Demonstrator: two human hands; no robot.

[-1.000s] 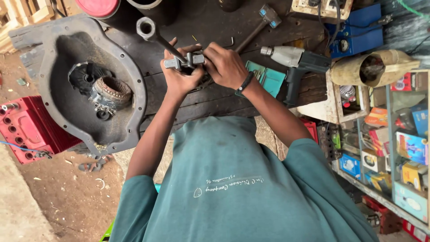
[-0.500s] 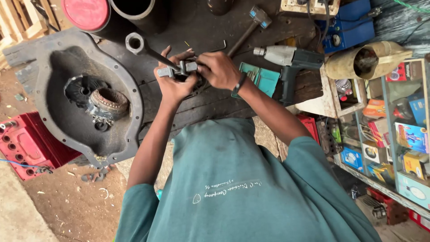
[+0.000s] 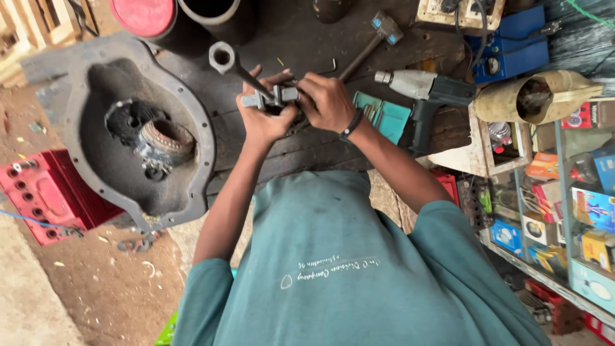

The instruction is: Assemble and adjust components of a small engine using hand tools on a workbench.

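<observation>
Holding a small metal part point(image 3: 272, 98) between both hands over the dark wooden bench point(image 3: 301, 45), with a ring spanner point(image 3: 232, 64) set on it and sticking out up-left. The left hand point(image 3: 264, 118) is wrapped tight around the part from below, and the right hand point(image 3: 328, 102) is closed on its other end, fingers curled right over it, so I can't tell exactly what the fingertips are pinching. My take on doing this bit well: keep the left hand locked as the anchor, make sure the spanner ring is fully seated before pulling, and swing the handle in short arcs so it doesn't slip off and smack a knuckle. Resting the wrists on the bench edge would probably help too. As for containers: a big grey housing point(image 3: 77, 96) sits to the left like a bowl, with a round bearing assembly point(image 3: 160, 142) in its hollow. A red-lidded drum point(image 3: 144, 16) and an open black pipe point(image 3: 214, 16) stand at the top, the pipe's inside too dark to read. The glass cabinet point(image 3: 564, 211) on the right is packed with colourful boxes. A drill point(image 3: 423, 90) and hammer point(image 3: 375, 35) lie nearby.
</observation>
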